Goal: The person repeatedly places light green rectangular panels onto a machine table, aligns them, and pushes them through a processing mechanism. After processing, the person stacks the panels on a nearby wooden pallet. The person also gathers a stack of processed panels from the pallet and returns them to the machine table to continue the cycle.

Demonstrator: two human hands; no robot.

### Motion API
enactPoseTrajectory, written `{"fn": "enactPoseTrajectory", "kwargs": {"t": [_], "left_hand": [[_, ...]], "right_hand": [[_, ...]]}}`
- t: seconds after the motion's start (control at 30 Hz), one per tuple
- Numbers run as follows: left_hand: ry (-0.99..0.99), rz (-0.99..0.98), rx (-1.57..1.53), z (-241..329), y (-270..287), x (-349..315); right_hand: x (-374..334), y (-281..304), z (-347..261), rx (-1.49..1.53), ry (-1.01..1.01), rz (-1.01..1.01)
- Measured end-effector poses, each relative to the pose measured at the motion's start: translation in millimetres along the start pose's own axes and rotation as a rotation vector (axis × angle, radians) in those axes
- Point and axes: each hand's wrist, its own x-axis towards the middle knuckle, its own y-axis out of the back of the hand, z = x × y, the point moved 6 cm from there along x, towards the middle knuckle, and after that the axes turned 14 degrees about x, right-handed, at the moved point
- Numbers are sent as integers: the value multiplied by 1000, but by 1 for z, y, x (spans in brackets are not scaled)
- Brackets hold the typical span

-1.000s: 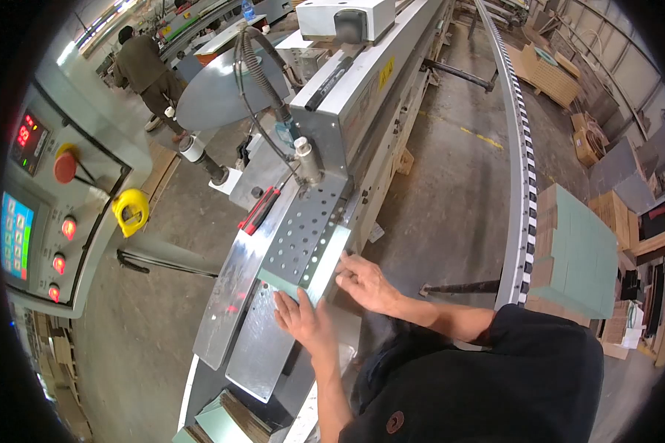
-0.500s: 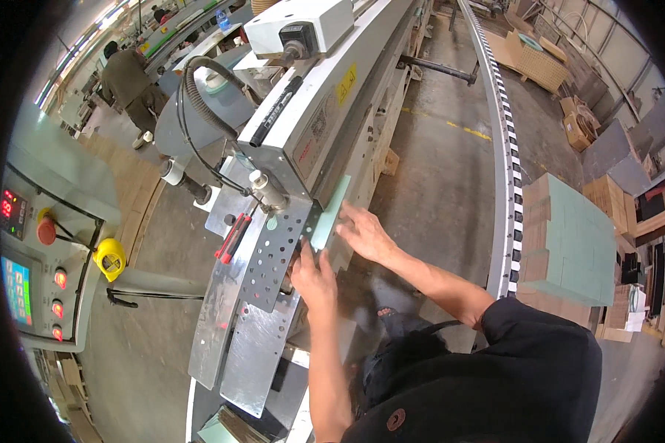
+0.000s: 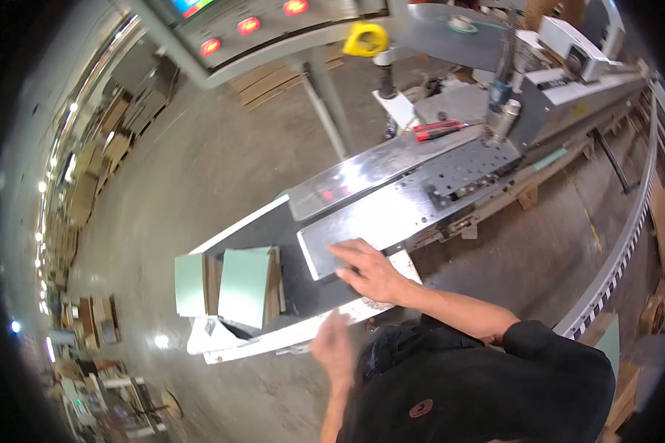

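Observation:
My right hand (image 3: 373, 275) is over the near end of the smooth metal plate (image 3: 369, 214), fingers stretched out and apart, with nothing in it. Whether it touches the plate I cannot tell. Lower down, my left hand (image 3: 334, 348) is smeared by motion beside the white edge (image 3: 355, 310) of the dark machine bed. Pale green boards with brown edges stand at the bed's left end, in a front stack (image 3: 245, 286) and another stack (image 3: 190, 284) beside it. A pale green strip (image 3: 549, 159) lies along the machine's side, far from both hands.
The perforated plate (image 3: 469, 171) joins the machine head (image 3: 584, 96), with a red-handled tool (image 3: 440, 130) nearby. A control panel (image 3: 273, 44) with lit red buttons and a yellow tape measure (image 3: 366, 39) is at the top. A long rail (image 3: 617, 269) curves along the right.
The view has swung left toward the bed's end with the green stacks. Both hands have left the pale green strip by the perforated plate and moved toward the bed's near end.

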Motion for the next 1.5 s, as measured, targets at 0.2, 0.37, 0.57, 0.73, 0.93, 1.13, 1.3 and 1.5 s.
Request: {"fn": "enactPoseTrajectory", "kwargs": {"t": [0.2, 0.37, 0.57, 0.73, 0.93, 1.13, 1.3, 1.5], "left_hand": [[253, 387, -259, -85, 96, 24], [404, 320, -356, -138, 125, 62], [329, 163, -523, -146, 133, 88], [178, 49, -559, -107, 131, 53], [132, -305, -418, -61, 36, 39], [-10, -378, 31, -9, -28, 77], [-348, -83, 376, 25, -14, 93], [-748, -79, 509, 51, -27, 99]], "right_hand": [[76, -118, 28, -236, 206, -192], [67, -162, 38, -404, 78, -238], [39, -158, 57, 262, -282, 45], [-6, -130, 47, 796, -667, 139], [-87, -13, 36, 838, -660, 531], [-100, 49, 69, 892, -505, 713], [-83, 57, 87, 779, -498, 789], [-94, 51, 83, 691, -541, 819]]}}
